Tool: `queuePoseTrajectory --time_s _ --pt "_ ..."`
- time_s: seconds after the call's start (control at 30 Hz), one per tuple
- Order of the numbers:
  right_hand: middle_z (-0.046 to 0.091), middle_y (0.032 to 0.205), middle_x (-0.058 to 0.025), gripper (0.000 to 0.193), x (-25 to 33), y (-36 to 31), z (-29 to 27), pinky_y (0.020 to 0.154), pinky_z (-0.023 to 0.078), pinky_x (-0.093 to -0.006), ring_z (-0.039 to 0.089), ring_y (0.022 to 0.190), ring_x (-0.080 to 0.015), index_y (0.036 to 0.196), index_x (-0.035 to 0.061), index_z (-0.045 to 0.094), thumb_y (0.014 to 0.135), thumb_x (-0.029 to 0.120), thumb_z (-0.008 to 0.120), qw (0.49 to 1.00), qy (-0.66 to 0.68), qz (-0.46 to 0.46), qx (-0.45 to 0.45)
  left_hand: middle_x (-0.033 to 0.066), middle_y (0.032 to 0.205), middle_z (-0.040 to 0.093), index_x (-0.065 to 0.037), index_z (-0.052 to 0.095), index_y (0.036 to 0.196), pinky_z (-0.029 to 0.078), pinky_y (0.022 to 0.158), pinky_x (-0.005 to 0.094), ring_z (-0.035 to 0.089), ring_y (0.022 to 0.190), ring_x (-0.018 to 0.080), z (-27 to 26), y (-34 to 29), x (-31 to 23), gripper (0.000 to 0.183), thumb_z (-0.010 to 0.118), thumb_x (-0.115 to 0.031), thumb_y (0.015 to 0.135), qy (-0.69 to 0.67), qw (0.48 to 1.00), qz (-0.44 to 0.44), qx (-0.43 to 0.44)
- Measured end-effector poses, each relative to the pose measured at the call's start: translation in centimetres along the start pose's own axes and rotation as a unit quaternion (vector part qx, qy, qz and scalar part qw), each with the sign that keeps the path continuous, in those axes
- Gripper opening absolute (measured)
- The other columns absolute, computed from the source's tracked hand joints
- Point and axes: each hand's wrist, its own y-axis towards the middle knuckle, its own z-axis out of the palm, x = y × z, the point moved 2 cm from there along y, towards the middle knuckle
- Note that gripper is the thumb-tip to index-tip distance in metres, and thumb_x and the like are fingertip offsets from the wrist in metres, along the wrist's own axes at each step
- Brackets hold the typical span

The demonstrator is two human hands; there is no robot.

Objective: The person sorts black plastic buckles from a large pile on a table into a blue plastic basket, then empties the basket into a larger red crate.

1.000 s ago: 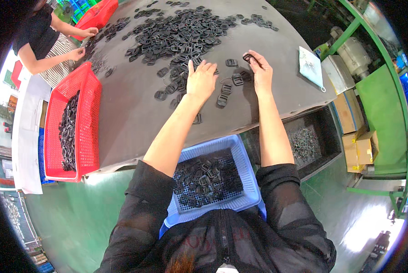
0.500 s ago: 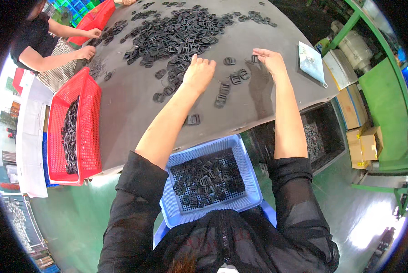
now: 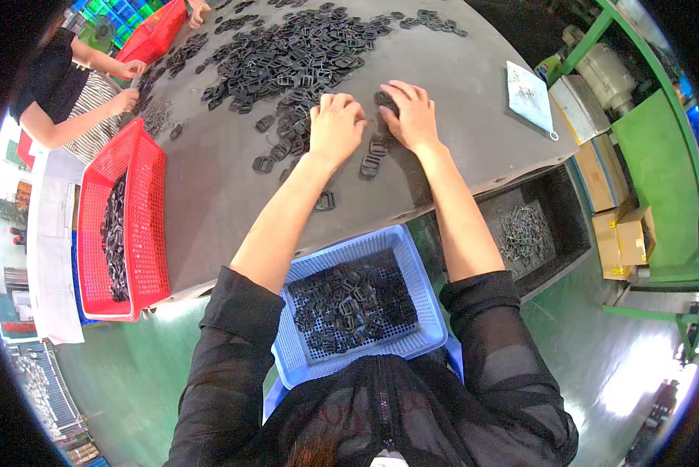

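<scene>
Over the right edge of a big pile of black plastic buckles (image 3: pixel 302 58), my left hand (image 3: pixel 335 131) is curled with its fingers bent down. Whatever its fingertips hold is hidden. Close to it on the right, my right hand (image 3: pixel 413 117) grips a black buckle (image 3: pixel 384 100) between thumb and fingers. A short row of black buckles (image 3: pixel 373 157) lies on the table just below and between the hands. One more buckle (image 3: pixel 325 201) lies nearer the table's front edge, beside my left forearm.
A blue basket (image 3: pixel 429 311) of buckles sits at my lap. A red basket (image 3: pixel 151 257) with buckles stands at left. Under the grey table (image 3: pixel 217 226) is a dark bin (image 3: pixel 575 233) of small metal pieces. A co-worker's hands (image 3: pixel 123 101) work at far left. A pale blue pouch (image 3: pixel 530 97) lies right.
My right hand has moved left, close to my left hand, over where loose buckles lay. My left hand has curled more. Another person's hand shows more at the far edge.
</scene>
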Motion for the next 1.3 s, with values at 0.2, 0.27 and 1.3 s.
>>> queuePoseTrajectory --time_s 0.2,0.27,1.3 --pt "0.058 0.116 -0.0033 0.029 0.5 -0.9 -0.4 0.098 0.036 -0.0401 0.048 0.115 -0.0248 0.109 0.0108 0.061 0.082 0.019 0.056 0.994 0.059 -0.057 0.076 0.0018 0.112 0.057 -0.010 0.064 0.095 0.035 0.094 0.0477 0.050 0.110 0.0243 -0.6 -1.2 2.8 0.019 0.059 -0.010 0.077 -0.068 0.995 0.057 -0.053" --pt "0.059 0.113 -0.0051 0.029 1.2 -2.1 -1.2 0.097 0.037 -0.0397 0.049 0.113 -0.0258 0.108 0.0098 0.062 0.082 0.021 0.057 0.992 0.096 -0.043 0.076 0.0026 0.120 0.056 -0.011 0.059 0.113 0.026 0.105 0.0496 0.048 0.118 0.0209 -0.5 -2.6 1.5 0.036 0.049 -0.003 0.080 0.015 0.994 0.107 -0.004" --pt "0.066 0.082 -0.0052 0.015 13.4 -1.2 1.6 0.068 0.050 -0.0343 0.063 0.079 -0.0219 0.086 0.0100 0.068 0.075 0.020 0.065 0.983 0.088 -0.111 0.116 0.0058 0.111 0.061 -0.010 0.061 0.109 0.034 0.099 0.0499 0.053 0.111 0.0233 -8.9 -15.8 5.0 0.027 0.060 -0.016 0.082 0.006 0.988 -0.105 -0.113"
